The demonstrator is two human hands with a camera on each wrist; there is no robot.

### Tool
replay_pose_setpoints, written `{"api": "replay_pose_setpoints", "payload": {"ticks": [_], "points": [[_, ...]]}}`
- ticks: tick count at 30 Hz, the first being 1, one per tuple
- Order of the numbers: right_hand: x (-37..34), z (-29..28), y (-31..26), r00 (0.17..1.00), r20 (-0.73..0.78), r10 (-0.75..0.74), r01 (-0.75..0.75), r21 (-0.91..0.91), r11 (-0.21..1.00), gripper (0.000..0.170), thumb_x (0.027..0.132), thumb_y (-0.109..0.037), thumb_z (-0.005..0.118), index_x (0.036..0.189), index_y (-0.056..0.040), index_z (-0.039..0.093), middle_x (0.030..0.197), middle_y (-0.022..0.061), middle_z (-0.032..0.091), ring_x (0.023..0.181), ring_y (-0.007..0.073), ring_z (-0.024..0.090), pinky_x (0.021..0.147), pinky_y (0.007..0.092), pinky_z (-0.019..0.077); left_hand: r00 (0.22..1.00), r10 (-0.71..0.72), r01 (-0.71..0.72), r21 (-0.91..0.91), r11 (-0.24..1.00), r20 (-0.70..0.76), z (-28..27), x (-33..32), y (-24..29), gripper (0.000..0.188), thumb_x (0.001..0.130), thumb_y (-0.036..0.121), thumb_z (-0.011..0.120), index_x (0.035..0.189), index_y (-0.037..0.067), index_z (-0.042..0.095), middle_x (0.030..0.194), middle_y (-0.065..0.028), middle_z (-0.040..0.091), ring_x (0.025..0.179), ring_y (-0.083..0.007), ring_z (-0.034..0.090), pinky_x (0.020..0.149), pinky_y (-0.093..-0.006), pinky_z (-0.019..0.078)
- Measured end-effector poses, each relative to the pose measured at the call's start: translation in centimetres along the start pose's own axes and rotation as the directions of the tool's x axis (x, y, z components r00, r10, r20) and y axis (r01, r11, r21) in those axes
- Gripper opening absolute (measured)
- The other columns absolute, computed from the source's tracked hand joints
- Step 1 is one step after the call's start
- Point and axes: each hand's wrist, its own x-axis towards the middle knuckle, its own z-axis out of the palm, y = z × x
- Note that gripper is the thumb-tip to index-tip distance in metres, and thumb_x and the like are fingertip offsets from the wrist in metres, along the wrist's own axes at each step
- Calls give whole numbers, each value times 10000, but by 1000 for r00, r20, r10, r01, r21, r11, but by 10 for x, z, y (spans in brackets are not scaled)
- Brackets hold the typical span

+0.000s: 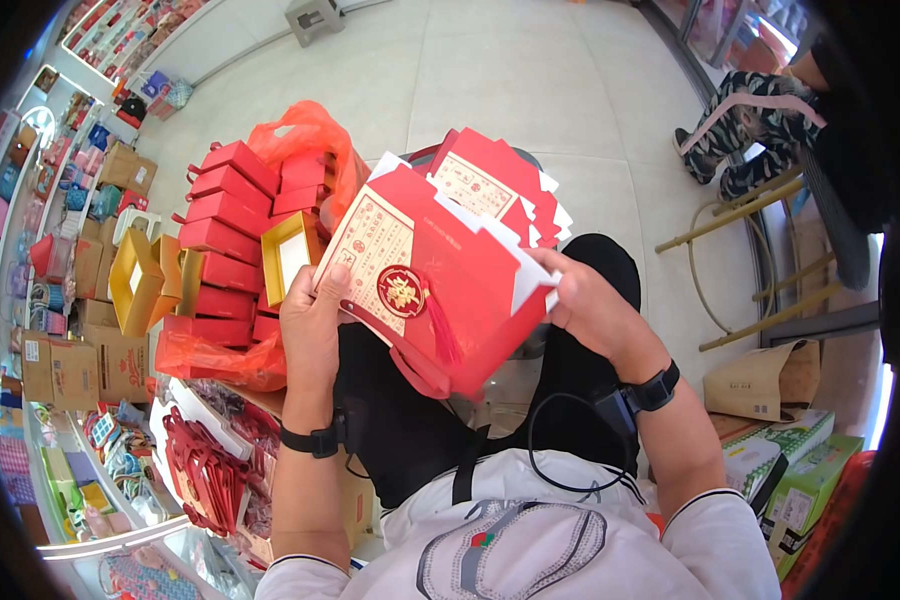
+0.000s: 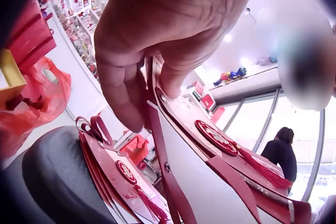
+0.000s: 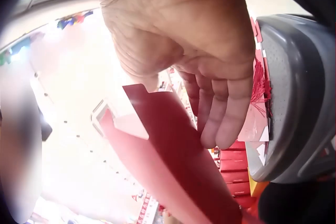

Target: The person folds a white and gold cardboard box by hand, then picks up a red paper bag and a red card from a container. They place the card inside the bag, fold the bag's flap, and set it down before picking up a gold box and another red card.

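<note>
A red folded-card bag [image 1: 470,290] with a cream patterned panel, a round gold-and-red emblem [image 1: 402,291] and a red tassel is held above the lap. The left hand [image 1: 313,318] pinches its left edge, thumb on the patterned panel; in the left wrist view that hand [image 2: 163,35] grips the top edge of the bag [image 2: 194,182]. At the bag's right end, the right hand [image 1: 598,308] holds the edge near white flaps. In the right wrist view the right hand [image 3: 184,50] has its fingers behind the red card [image 3: 173,150], thumb partly hidden.
More red card bags [image 1: 480,180] lie on a stool [image 2: 58,176] ahead. Red boxes [image 1: 232,220] fill an orange plastic bag [image 1: 310,125] at the left, with yellow trays [image 1: 135,282]. Red tasselled items [image 1: 202,470] lie lower left. Another person's legs [image 1: 755,130] show at right.
</note>
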Motion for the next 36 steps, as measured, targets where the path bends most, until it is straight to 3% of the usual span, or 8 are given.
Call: {"api": "replay_pose_setpoints", "payload": {"ticks": [6, 10, 18, 21, 26, 27, 31, 36], "points": [[7, 20, 11, 989, -147, -30, 20, -69, 997, 871, 904, -456, 871, 1535, 5, 485, 1452, 123, 612, 1342, 217, 585, 1111, 393, 497, 998, -22, 10, -200, 980, -55, 15, -9, -21, 257, 1070, 311, 701, 1035, 61, 656, 920, -19, 711, 779, -57, 676, 669, -217, 567], [9, 23, 10, 967, -252, -24, 24, -2, 1000, 442, 994, -232, 796, 1346, 8, 676, 1255, 69, 727, 1140, 141, 674, 996, 323, 554, 995, -96, 74, -364, 928, -41, 23, -16, -18, 228, 1084, 285, 679, 1032, 68, 629, 943, -28, 718, 766, -69, 679, 705, -247, 605], [7, 30, 8, 916, -359, -178, 91, -244, 965, 311, 1029, -159, 740, 1280, 17, 692, 1147, 50, 757, 1010, 101, 694, 889, 293, 574, 993, -100, 114, -344, 932, 59, 11, -9, -34, 300, 1078, 279, 681, 1218, 26, 597, 1133, -109, 702, 969, -163, 702, 882, -331, 595], [3, 43, -5, 841, -387, -378, 187, -447, 875, 294, 1030, -139, 734, 1263, 30, 677, 1144, 61, 753, 998, 115, 696, 865, 299, 570, 920, 363, -289, 365, 885, -151, 32, -14, -12, 477, 1035, 246, 711, 1389, -25, 540, 1324, -170, 633, 1176, -240, 642, 1055, -402, 508], [12, 68, 1, 797, -101, -595, 358, -715, 600, 501, 940, -102, 790, 1390, 11, 601, 1261, 192, 702, 1083, 299, 728, 920, 384, 583, 812, 468, -543, 155, 825, 349, 81, -59, 26, 1227, 736, 534, 948, 1616, -62, 335, 1565, -246, 456, 1481, -360, 451, 1215, -455, 385], [20, 70, 6, 771, 45, -636, 405, -804, 435, 598, 876, -81, 808, 1430, -19, 588, 1386, 207, 635, 1241, 379, 660, 1016, 435, 562, 832, 449, -502, 98, 859, 326, 89, -63, 20, 1159, 789, 487, 932, 1617, -61, 335, 1567, -242, 459, 1460, -334, 476, 1191, -440, 412], [14, 80, -2, 768, 214, -604, 513, -770, 379, 632, 858, -67, 799, 1445, -15, 571, 1468, 228, 569, 1344, 407, 588, 1086, 442, 532, 960, 246, -236, -87, 968, 134, 82, -68, 25, 581, 1056, 240, 704, 1511, -48, 488, 1370, -147, 637, 1248, -209, 620, 1058, -346, 502], [22, 35, -31, 718, -132, -683, 313, -816, 486, 633, 962, -137, 745, 1518, 15, 484, 1494, 223, 559, 1395, 334, 573, 1147, 415, 464, 970, 244, -235, -201, 951, 21, 41, -35, 7, 357, 1061, 206, 717, 1319, -38, 687, 1221, -63, 731, 1114, -129, 670, 986, -301, 526]]}}
